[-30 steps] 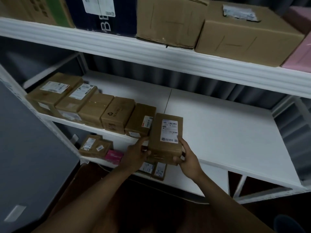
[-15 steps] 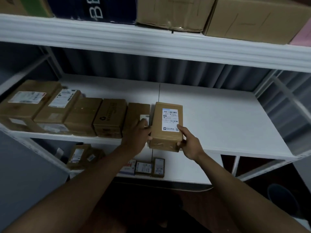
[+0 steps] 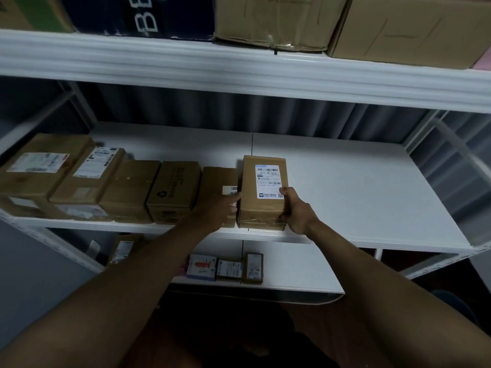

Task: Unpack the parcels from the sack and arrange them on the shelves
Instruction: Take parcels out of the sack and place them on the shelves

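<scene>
Parcel [image 3: 261, 192] sits on shelf [image 3: 358, 192] between both hands.

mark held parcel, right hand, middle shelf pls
held parcel [image 3: 261, 208]: head view, bare cardboard below its label.
right hand [image 3: 297, 211]: head view, back of the hand.
middle shelf [image 3: 358, 187]: head view, bare white board right of the parcel.

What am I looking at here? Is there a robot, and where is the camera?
No robot: these are a person's two bare arms, filmed by a camera worn on the head, looking forward and down. The right hand grips a brown parcel with a white label, standing on the middle shelf. The left hand touches its other side. Beside it runs a row of brown boxes. Small packets lie on the lower shelf; big cartons sit on the top shelf.
</scene>
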